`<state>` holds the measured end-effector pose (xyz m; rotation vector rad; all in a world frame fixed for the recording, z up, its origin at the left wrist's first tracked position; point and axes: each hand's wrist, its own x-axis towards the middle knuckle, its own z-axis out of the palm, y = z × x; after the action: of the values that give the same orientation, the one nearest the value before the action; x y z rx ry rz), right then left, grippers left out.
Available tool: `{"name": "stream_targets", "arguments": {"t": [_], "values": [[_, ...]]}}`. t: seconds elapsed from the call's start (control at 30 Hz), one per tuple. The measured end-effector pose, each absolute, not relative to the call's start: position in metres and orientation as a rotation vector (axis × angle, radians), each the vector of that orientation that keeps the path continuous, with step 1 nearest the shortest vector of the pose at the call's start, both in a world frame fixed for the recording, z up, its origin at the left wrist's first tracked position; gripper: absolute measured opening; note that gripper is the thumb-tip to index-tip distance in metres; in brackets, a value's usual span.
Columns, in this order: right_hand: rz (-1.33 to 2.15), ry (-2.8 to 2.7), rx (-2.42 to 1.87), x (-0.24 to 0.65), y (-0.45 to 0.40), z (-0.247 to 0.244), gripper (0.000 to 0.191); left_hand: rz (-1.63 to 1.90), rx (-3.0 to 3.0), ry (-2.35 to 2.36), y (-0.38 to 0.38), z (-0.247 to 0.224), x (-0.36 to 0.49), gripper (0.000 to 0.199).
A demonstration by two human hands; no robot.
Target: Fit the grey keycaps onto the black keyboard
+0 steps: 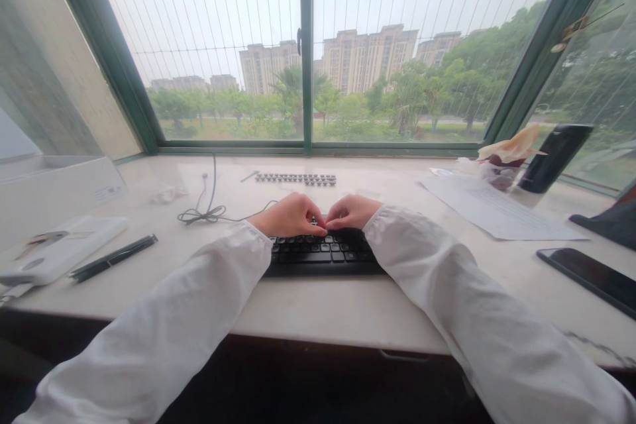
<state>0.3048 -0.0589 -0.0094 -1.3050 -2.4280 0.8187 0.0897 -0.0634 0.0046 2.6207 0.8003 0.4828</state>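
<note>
A black keyboard (325,269) lies on the white tabletop in front of me, some of its keys showing pale spots. Over its back part, my left hand (292,214) is closed in a pinch, thumb and fingertips down at the keys. From the other side my right hand (354,212) pinches at the same spot, its fingertips almost touching the left ones. Whatever sits between the fingers is too small and hidden to make out. Behind the hands, small dark pieces that look like keycaps (296,178) stand in neat rows.
A coiled cable (203,214) and a black pen (114,257) lie to the left, near a white box (59,175) and keys (42,238). On the right are paper sheets (501,209), a phone (591,276) and a dark upright container (554,158). A window closes off the back.
</note>
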Motion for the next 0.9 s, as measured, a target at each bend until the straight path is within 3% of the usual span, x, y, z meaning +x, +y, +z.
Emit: {"name": "stream_targets", "arguments": {"t": [0.33, 0.5, 0.7, 0.9], "values": [[0.928, -2.414, -1.417, 0.304, -0.057, -0.01, 0.046, 0.463, 2.473, 0.84, -0.061, 0.0, 0.091, 0.029], [0.918, -2.364, -1.562, 0.298, -0.058, -0.007, 0.038, 0.422, 2.434, 0.858, -0.062, 0.003, 0.09, 0.035], [0.922, -2.307, -1.679, 0.29, -0.056, -0.005, 0.018, 0.435, 2.56, 0.865, -0.067, 0.006, 0.094, 0.027], [0.946, -2.322, -1.704, 0.289, -0.052, -0.005, 0.021, 0.43, 2.612, 0.923, -0.068, 0.005, 0.099, 0.022]]}}
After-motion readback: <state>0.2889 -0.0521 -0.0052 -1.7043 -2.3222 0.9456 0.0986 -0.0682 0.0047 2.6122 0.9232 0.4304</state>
